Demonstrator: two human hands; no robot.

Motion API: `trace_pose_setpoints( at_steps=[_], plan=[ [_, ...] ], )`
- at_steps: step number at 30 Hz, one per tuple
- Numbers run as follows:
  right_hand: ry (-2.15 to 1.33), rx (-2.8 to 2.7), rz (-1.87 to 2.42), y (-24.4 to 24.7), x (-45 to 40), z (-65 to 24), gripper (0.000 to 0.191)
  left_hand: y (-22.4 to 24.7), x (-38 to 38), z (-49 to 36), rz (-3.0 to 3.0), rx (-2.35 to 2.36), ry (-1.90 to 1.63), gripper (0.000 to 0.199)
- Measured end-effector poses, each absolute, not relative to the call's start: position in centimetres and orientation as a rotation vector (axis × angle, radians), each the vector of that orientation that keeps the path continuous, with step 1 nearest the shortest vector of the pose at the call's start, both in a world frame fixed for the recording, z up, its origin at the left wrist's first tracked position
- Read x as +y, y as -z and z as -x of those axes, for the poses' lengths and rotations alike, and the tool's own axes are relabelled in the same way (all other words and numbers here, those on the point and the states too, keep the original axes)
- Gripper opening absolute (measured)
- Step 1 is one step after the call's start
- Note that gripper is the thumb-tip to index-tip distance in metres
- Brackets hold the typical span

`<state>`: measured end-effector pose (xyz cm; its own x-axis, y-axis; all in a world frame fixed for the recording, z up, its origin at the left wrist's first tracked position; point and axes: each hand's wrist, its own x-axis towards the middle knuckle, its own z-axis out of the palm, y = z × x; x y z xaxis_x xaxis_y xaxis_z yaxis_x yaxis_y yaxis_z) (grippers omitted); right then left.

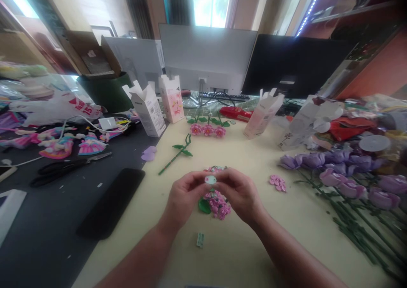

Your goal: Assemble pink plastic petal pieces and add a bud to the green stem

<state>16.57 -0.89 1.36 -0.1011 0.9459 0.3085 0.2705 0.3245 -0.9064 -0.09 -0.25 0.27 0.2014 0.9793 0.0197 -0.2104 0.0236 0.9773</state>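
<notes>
Both hands meet at the middle of the cream table. My left hand point(183, 194) pinches one side of a small pale green piece point(210, 180) with pink on it, and the fingers of my right hand point(241, 191) close on its other side. Just below them lies a cluster of pink flower parts point(219, 206) with a green leaf point(204, 206). More pink and pale parts show behind the fingertips, partly hidden. Nearer the front edge is a small light green plate point(200, 240). A green stem with leaves point(177, 154) lies left of the hands, and pink petals point(277, 183) are to the right.
Three pink flowers point(207, 130) lie farther back, between open white boxes point(172, 99). Purple flowers point(337, 163) with long green stems fill the right side. A dark phone-shaped slab point(111, 204) and black-handled scissors point(60, 169) are on the left. Monitors point(208, 59) stand behind.
</notes>
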Motion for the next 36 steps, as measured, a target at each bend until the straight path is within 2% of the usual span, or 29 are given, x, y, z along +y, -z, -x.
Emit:
trace_pose_setpoints(
  at_steps=[5, 12, 15, 19, 22, 26, 28, 31, 36],
  plan=[
    [-0.805, -1.593, 1.186, -1.2, -0.9, -16.3, 0.004, -0.1, -0.2, 0.0, -1.115, 0.861, -1.126, 0.020],
    [-0.903, -1.619, 1.341, -1.6, -0.9, -16.8, 0.015, 1.0, 0.4, -0.1, -1.035, 0.843, -1.176, 0.017],
    [-0.904, -1.906, 1.350, -2.0, -1.5, -16.8, 0.018, 1.4, 1.0, 0.2, -0.979, 0.889, -1.226, 0.016],
    [-0.913, -2.449, 1.115, -2.0, -2.9, -16.0, 0.012, 1.6, 1.4, 0.3, -0.903, 0.912, -1.259, 0.017],
    [-0.844, -2.690, 1.134, -1.8, -3.8, -15.3, 0.006, 1.5, 1.6, 0.2, -0.841, 0.892, -1.272, 0.016],
    [-0.724, -2.848, 1.234, -1.7, -4.4, -14.5, 0.028, 1.4, 1.6, 0.3, -0.826, 0.870, -1.288, 0.015],
    [-0.676, -2.889, 1.279, -1.5, -4.5, -14.1, 0.033, 1.4, 1.6, 0.4, -0.822, 0.859, -1.291, 0.014],
    [-0.636, -2.915, 1.277, -0.9, -4.5, -13.8, 0.029, 1.5, 1.7, 0.4, -0.808, 0.853, -1.283, 0.013],
    [-0.615, -2.915, 1.241, -0.2, -4.7, -13.7, 0.013, 1.4, 1.7, 0.5, -0.813, 0.838, -1.270, 0.013]
  ],
)
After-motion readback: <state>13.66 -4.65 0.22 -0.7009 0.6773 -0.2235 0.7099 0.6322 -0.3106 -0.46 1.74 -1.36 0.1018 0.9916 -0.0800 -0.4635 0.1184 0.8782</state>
